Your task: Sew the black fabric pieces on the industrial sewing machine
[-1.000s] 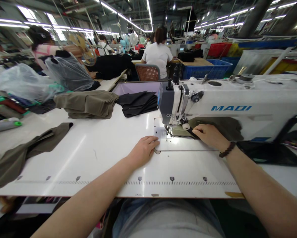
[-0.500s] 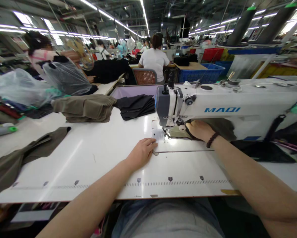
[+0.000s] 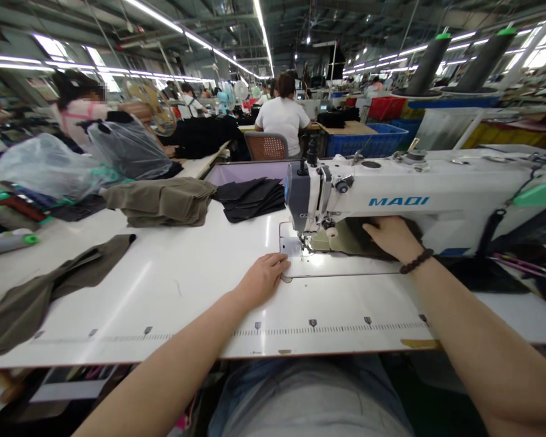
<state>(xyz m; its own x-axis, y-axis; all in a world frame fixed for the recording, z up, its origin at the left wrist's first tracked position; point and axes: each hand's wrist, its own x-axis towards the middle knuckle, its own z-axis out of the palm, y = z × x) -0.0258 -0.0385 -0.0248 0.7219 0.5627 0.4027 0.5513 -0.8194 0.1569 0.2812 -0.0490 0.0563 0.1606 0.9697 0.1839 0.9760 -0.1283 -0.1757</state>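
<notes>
My left hand (image 3: pixel 266 276) lies palm down on the white table (image 3: pixel 200 285), its fingertips beside the metal plate left of the needle. Nothing shows in it. Under the arm of the white sewing machine (image 3: pixel 400 188), my right hand (image 3: pixel 393 235) touches an olive cloth piece (image 3: pixel 352 237); its thumb stands apart from the fingers, which are partly hidden against the cloth. The left end of this cloth is at the presser foot (image 3: pixel 303 240). A dark beaded bracelet (image 3: pixel 417 261) is on my right wrist.
Folded olive cloth (image 3: pixel 163 200) and black cloth pieces (image 3: pixel 252 197) lie behind on the left. Another olive piece (image 3: pixel 58 279) hangs over the left front edge. Two thread cones (image 3: pixel 430 64) stand at the back right. A person in white (image 3: pixel 282 115) sits ahead.
My right hand has moved right along the olive cloth, and more of the cloth shows between it and the needle. My left hand keeps its place. The view has shifted slightly.
</notes>
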